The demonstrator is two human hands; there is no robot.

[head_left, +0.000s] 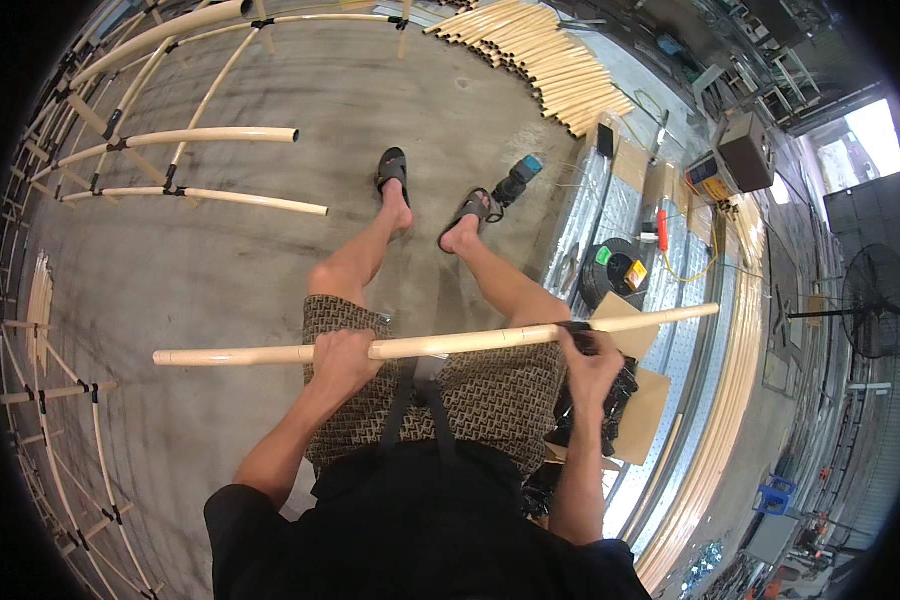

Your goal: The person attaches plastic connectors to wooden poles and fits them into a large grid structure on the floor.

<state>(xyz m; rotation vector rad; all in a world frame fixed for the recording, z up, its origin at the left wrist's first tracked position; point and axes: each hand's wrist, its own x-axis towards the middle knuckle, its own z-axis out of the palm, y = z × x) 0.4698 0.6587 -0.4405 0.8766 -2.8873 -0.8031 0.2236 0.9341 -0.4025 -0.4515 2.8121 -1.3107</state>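
A long cream-coloured pipe (470, 343) lies level across my lap, reaching out past both knees. My left hand (345, 362) is wrapped round it left of the middle. Farther right, my right hand (592, 368) is closed about the pipe with a black joint piece (578, 336) at its fingers; the fingers partly cover that piece, so I cannot tell how it sits on the pipe. Below my right hand an open cardboard box (642, 415) holds black parts in shiny wrapping.
Pipe frames with black joints (118, 143) stand at the left. A pile of cut pipes (540, 65) lies ahead. A cordless drill (515, 182) is on the floor by my right foot. On the right are a black reel (610, 272), long pipes (705, 450) and a fan (875, 300).
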